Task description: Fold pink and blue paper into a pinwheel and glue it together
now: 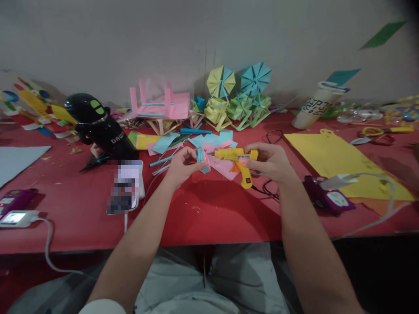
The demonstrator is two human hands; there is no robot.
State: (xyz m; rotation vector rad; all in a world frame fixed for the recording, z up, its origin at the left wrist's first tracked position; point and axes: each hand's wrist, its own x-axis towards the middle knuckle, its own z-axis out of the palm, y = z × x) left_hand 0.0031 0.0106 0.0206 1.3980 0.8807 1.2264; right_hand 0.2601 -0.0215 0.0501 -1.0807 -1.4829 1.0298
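Note:
Between the thumb and fingers of my left hand (183,166) is a small round bundle of blue and pink paper strips (202,160). My right hand (270,162) is closed around a yellow hot glue gun (234,155), its handle pointing down and its nozzle at the right side of the bundle. Whether the tip touches the paper I cannot tell. Pink and blue paper pieces (223,168) lie on the red table (209,218) behind and below the hands. Thin blue paper sticks (160,160) lie beside my left hand.
A black bottle (104,126) and a phone (126,187) with a cable are on the left. Behind stand a pink paper table (163,107) and folded paper models (221,83). Yellow sheets (327,157), a purple power socket (327,194) and scissors (373,134) lie right.

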